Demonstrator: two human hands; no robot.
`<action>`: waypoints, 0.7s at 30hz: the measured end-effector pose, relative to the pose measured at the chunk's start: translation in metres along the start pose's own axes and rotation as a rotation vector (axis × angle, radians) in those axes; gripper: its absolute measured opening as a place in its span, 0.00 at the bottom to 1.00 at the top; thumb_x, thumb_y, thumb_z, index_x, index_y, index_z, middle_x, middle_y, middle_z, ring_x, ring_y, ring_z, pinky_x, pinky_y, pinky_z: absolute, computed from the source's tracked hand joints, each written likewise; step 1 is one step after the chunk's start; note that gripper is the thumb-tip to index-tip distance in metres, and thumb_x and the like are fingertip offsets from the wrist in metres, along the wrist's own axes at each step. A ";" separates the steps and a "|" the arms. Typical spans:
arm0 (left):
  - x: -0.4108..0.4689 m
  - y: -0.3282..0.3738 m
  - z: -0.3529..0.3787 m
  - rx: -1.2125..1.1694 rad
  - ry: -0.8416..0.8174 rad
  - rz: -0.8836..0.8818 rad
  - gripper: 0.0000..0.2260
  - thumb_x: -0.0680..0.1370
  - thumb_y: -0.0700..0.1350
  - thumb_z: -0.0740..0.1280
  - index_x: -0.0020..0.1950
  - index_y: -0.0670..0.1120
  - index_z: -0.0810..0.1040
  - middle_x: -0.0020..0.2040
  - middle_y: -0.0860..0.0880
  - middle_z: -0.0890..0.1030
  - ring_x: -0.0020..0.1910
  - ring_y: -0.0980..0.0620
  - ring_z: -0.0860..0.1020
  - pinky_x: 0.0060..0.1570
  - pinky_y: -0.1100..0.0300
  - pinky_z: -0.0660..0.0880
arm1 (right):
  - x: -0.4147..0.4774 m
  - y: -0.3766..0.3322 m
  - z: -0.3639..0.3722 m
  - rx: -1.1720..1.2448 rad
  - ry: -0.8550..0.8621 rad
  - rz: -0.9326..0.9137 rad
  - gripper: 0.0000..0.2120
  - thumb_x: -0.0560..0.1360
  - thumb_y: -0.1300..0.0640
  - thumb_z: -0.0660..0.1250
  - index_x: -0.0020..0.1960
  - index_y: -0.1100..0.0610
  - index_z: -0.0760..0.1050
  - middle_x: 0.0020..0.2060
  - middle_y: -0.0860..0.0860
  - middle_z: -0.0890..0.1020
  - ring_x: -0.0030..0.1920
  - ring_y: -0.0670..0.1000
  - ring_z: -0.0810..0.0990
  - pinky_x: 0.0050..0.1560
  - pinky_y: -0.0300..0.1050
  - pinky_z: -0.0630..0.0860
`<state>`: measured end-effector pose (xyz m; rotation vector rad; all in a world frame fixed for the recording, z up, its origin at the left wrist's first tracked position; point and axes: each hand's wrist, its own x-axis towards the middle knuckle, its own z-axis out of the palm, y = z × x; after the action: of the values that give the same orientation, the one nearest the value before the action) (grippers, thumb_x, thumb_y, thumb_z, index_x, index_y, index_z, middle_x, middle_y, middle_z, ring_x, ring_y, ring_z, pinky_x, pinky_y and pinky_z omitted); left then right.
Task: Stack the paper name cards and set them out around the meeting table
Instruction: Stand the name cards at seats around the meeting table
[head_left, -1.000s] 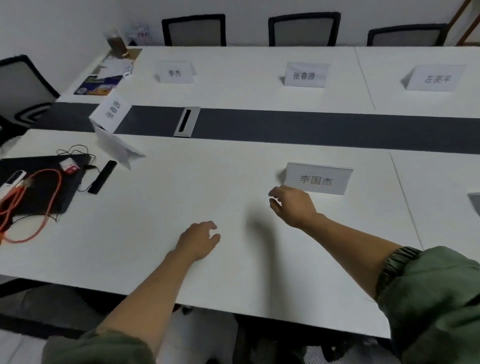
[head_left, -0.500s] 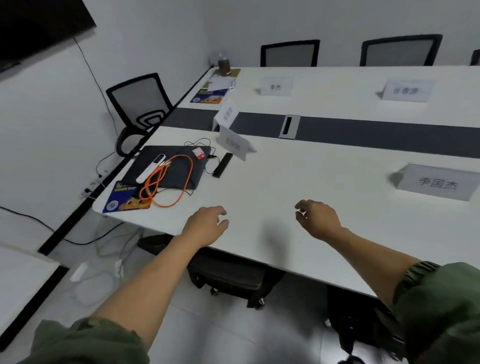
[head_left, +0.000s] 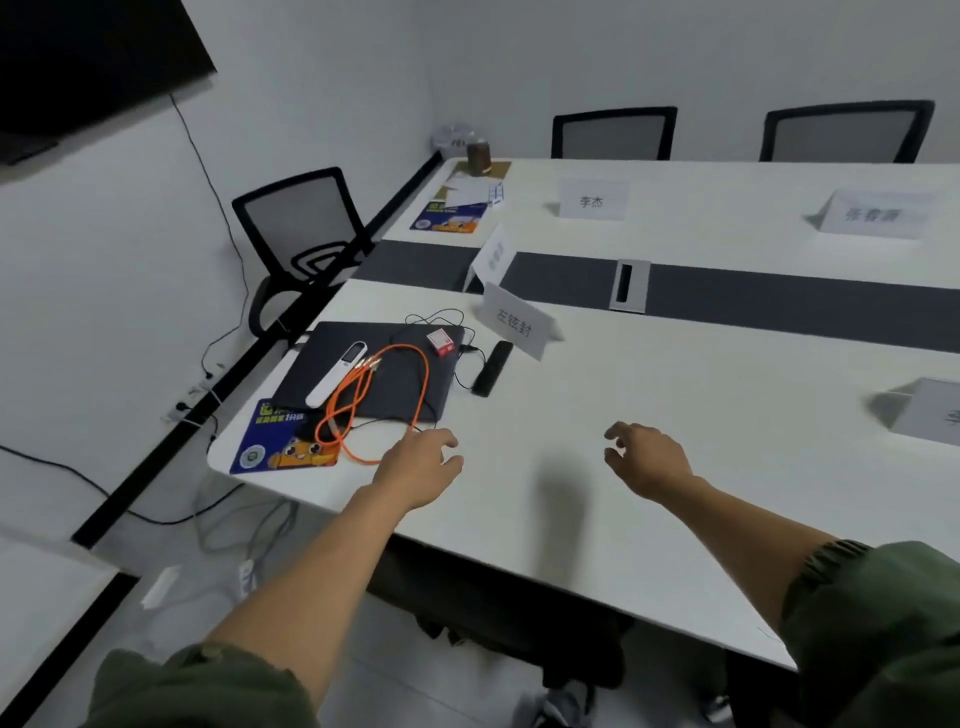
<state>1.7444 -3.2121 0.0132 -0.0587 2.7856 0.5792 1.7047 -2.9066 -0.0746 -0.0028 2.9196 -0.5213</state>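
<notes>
Several folded white paper name cards stand on the white meeting table (head_left: 649, 519). One name card (head_left: 517, 321) stands near the dark mat, another (head_left: 496, 255) at the table's left end on the grey strip. Two more stand on the far side, the left far card (head_left: 592, 200) and the right far card (head_left: 875, 214). A further card (head_left: 930, 413) is cut off at the right edge. My left hand (head_left: 421, 465) and my right hand (head_left: 647, 457) hover over the table's near edge, fingers loosely curled, holding nothing.
A dark mat (head_left: 374, 371) carries an orange cable (head_left: 363, 400), a white remote (head_left: 337, 371) and a small red box (head_left: 440, 343). A black remote (head_left: 492, 368) lies beside it. Black mesh chairs (head_left: 301, 234) stand around. Floor cables run at the left.
My view has swung left, so the card that was by my right hand now sits at the right edge. Both hands stay held out and hold nothing.
</notes>
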 end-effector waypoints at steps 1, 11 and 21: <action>0.016 -0.003 -0.005 0.003 -0.002 -0.004 0.17 0.79 0.52 0.63 0.67 0.50 0.74 0.58 0.46 0.78 0.57 0.47 0.76 0.58 0.51 0.75 | 0.015 -0.003 0.002 0.005 -0.005 0.015 0.17 0.79 0.49 0.60 0.67 0.49 0.73 0.59 0.49 0.79 0.59 0.54 0.77 0.54 0.45 0.72; 0.125 -0.015 -0.015 0.030 -0.101 0.020 0.17 0.79 0.51 0.63 0.66 0.49 0.75 0.57 0.47 0.80 0.55 0.47 0.77 0.55 0.53 0.76 | 0.086 -0.005 0.024 0.002 -0.099 0.163 0.20 0.80 0.48 0.59 0.71 0.50 0.68 0.62 0.51 0.76 0.61 0.54 0.75 0.56 0.46 0.72; 0.278 -0.015 -0.022 0.178 -0.111 0.229 0.17 0.79 0.47 0.64 0.67 0.46 0.74 0.63 0.45 0.73 0.63 0.44 0.72 0.60 0.50 0.72 | 0.148 0.034 0.066 -0.031 -0.050 0.410 0.25 0.79 0.45 0.58 0.74 0.51 0.62 0.73 0.55 0.62 0.73 0.58 0.60 0.65 0.54 0.67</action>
<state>1.4739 -3.2288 -0.0553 0.3234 2.7402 0.3712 1.5708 -2.9022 -0.1725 0.5556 2.7653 -0.3980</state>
